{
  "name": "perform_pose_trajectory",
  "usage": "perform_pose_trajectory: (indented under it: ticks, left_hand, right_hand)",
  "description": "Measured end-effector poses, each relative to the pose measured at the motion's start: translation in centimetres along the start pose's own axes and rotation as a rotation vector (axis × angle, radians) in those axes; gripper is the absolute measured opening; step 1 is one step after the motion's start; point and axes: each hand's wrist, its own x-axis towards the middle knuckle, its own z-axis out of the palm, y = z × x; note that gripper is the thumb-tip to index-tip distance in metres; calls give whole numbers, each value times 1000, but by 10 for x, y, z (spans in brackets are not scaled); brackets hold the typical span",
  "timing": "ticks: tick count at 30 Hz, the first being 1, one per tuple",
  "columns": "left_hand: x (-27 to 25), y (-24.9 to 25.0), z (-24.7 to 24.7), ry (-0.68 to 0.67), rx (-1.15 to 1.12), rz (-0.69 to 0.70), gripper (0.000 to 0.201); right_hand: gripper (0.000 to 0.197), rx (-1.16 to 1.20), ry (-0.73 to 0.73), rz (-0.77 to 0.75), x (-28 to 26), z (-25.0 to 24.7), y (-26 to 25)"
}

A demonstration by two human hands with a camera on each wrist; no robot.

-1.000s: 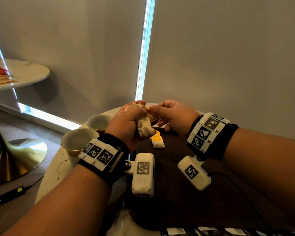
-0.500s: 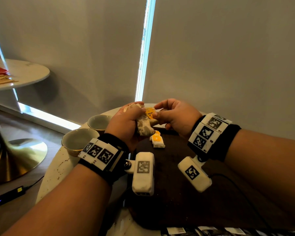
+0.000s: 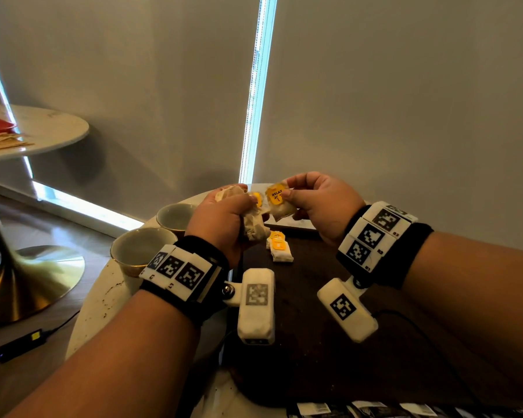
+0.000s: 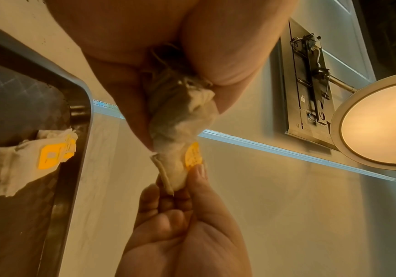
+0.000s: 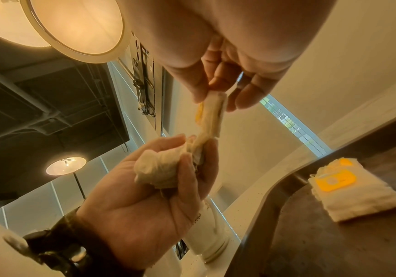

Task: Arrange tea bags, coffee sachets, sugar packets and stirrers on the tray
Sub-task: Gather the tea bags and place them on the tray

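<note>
Over the dark tray (image 3: 314,312), left hand (image 3: 221,218) clutches bunched tea bags (image 3: 254,227). Right hand (image 3: 323,203) pinches one tea bag (image 3: 280,203) just right of them!

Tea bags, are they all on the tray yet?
Not yet. Done: a small pile of tea bags lies on the dark tray. In hand: the left hand grips a bunch, and the right hand pinches one bag from it. Left: those bags. No coffee, sugar or stirrers show on the tray.
</note>
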Motion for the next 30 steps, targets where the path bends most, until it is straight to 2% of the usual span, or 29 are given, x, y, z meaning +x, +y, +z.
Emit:
perform_pose_trajectory:
  ticks: [7,12,17,20,22,25,30]
  left_hand:
    - [-3,0,0,-47,28,19,37]
    - [-2,-1,0,-29,25,50,38]
    - [-4,0,1,-2,-2,51,29]
    - [-4,2,1,28,-33,62,27]
    - [-4,2,1,54,-47,78,27]
    - [-3,2,2,62,-69,90,25]
    - [-3,2,3,45,-83,83,25]
  right_hand:
    - [14,125,-62,56,-8,2,3]
    - [24,128,-93,41,-12,1,4]
    - [27,45,-102,70,-12,-7,1]
    - [31,13,-37,171,-4,-11,9]
    - [33,-86,-22,248,-1,-14,16]
    - [29,-295,-122,341,-3,-14,22]
    - [29,-372,-243,408,-9,-7,25]
